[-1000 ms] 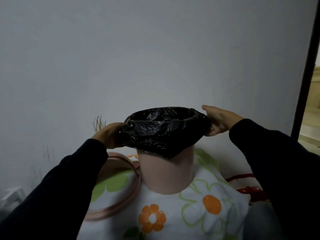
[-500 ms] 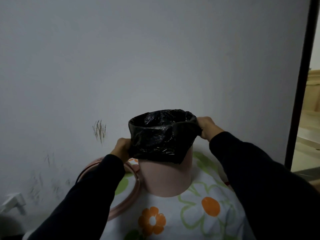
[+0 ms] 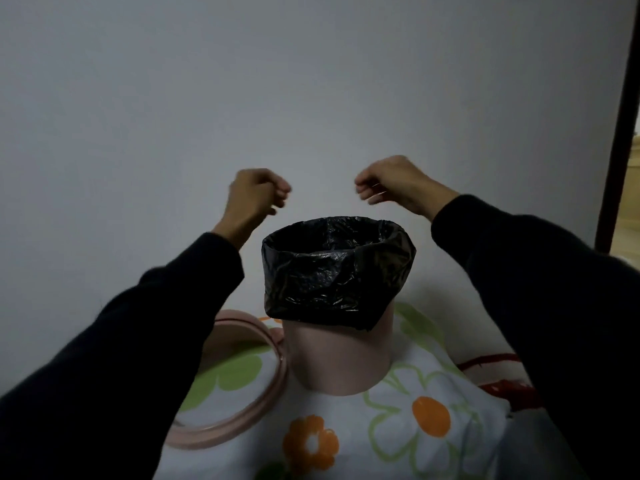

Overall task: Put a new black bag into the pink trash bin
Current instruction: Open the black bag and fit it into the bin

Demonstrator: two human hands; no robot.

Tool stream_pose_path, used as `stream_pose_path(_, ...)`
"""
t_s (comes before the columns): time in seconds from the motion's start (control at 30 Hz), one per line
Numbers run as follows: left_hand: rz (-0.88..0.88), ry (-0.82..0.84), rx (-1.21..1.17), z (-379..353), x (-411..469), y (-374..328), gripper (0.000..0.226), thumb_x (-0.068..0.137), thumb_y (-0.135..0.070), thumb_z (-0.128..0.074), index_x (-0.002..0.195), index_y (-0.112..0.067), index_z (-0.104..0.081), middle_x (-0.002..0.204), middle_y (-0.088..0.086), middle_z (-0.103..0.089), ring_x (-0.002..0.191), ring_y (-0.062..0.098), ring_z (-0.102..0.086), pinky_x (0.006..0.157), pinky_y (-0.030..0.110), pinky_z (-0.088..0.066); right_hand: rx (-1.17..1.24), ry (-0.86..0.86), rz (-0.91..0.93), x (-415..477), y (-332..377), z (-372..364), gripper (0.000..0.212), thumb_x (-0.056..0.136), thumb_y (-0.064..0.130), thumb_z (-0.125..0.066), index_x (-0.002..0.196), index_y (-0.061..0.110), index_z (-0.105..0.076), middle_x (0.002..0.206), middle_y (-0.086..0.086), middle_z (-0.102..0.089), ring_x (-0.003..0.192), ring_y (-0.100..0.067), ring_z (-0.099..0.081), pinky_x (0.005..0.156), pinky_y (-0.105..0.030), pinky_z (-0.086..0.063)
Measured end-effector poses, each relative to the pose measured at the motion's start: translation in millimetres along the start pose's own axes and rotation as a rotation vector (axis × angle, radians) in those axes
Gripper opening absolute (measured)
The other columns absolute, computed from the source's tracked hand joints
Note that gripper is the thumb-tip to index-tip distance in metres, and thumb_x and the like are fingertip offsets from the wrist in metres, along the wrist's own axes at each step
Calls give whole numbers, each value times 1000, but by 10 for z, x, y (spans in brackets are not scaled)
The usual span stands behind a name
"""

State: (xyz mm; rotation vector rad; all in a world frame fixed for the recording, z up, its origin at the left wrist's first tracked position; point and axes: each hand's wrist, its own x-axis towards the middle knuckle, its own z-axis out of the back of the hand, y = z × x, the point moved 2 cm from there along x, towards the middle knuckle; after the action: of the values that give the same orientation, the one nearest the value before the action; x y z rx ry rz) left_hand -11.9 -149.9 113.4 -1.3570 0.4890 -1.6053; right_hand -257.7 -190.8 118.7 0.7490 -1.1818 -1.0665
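The pink trash bin [image 3: 341,358] stands upright on a flowered cloth in the middle of the view. A black bag [image 3: 337,275] lines it, its edge folded down over the rim and covering the upper half of the outside wall. My left hand [image 3: 258,195] hovers above and to the left of the bin, fingers curled shut, holding nothing. To the upper right of the bin, my right hand [image 3: 398,183] also floats clear of the bag with its fingers loosely curled in and nothing in them.
A pink ring [image 3: 242,386] lies on the flowered cloth [image 3: 415,427] left of the bin, partly under my left sleeve. A red object [image 3: 498,375] sits at the right behind the cloth. A plain wall is close behind; a dark door frame [image 3: 620,126] runs down the right edge.
Both hands have let go of the bag's folded edge and risen above the bin. The bag stays stretched over the rim.
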Motion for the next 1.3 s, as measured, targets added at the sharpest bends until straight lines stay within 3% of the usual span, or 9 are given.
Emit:
stream_pose_path(0.1, 150, 443, 347, -353, 37, -224, 34, 86, 14, -36, 81, -1, -66, 73, 14, -65, 55, 18, -64, 54, 24, -51, -322, 397, -188, -34, 27, -269, 17, 97, -1, -47, 102, -3, -63, 85, -15, -71, 75, -24, -69, 70, -29, -59)
stream_pose_path(0.2, 310, 611, 608, -609, 68, -80, 17, 89, 1, -53, 94, 1, -69, 77, 14, -67, 49, 18, -65, 49, 22, -52, -534, 494, -347, 9, -161, -435, 23, 101, 4, -43, 116, -1, -60, 89, -14, -68, 76, -25, -62, 76, -35, -54)
stream_pose_path(0.4, 299, 585, 837, -666, 45, 236, 36, 94, -18, -51, 127, -5, -60, 130, 12, -61, 116, 28, -60, 87, 32, -44, -791, 477, -346, -10, -205, -471, 27, 103, 21, -47, 110, 2, -65, 117, -20, -68, 79, -25, -59, 68, -32, -47)
stream_pose_path(0.47, 409, 577, 776, -618, -11, 240, 30, 91, -22, -58, 117, -9, -63, 126, 12, -63, 109, 25, -61, 87, 33, -48, -821, 516, -398, -42, -194, -522, 34, 103, 26, -48, 122, 3, -63, 101, -16, -69, 71, -23, -56, 65, -31, -47)
stream_pose_path(0.6, 505, 577, 724, -550, -151, 160, 25, 93, -18, -59, 115, -7, -66, 126, 10, -64, 113, 25, -60, 98, 37, -47, -978, 559, -481, -126, -259, -527, 28, 99, 31, -52, 99, 7, -68, 89, -9, -66, 73, -22, -62, 65, -29, -49)
stream_pose_path(0.83, 348, 513, 903, -529, -329, 60, 33, 96, -14, -55, 127, -3, -62, 134, 15, -59, 122, 28, -56, 99, 34, -43, -1096, 404, -328, -189, -350, -467, 25, 93, 23, -61, 71, 12, -62, 84, -4, -62, 70, -16, -56, 68, -33, -46)
stream_pose_path(0.93, 311, 553, 913, -547, -379, 10, 34, 96, -15, -57, 128, -3, -61, 135, 14, -59, 125, 29, -55, 101, 35, -42, -1088, 391, -284, -206, -383, -427, 12, 90, 16, -65, 80, 12, -68, 111, -6, -69, 74, -14, -57, 55, -29, -43)
stream_pose_path(1.1, 293, 562, 910, -558, -415, 3, 34, 96, -13, -54, 128, 0, -61, 135, 18, -58, 125, 31, -54, 103, 36, -42, -1238, 405, -255, -276, -319, -484, 33, 96, 16, -58, 125, 2, -66, 130, -11, -63, 121, -24, -59, 82, -29, -41)
stream_pose_path(1.3, 348, 591, 939, -538, -404, 9, 35, 94, -15, -60, 128, -5, -63, 134, 12, -60, 124, 27, -56, 102, 34, -43, -1243, 498, -247, -292, -306, -476, 36, 98, 18, -56, 131, 2, -61, 135, -11, -60, 127, -27, -55, 88, -31, -44)
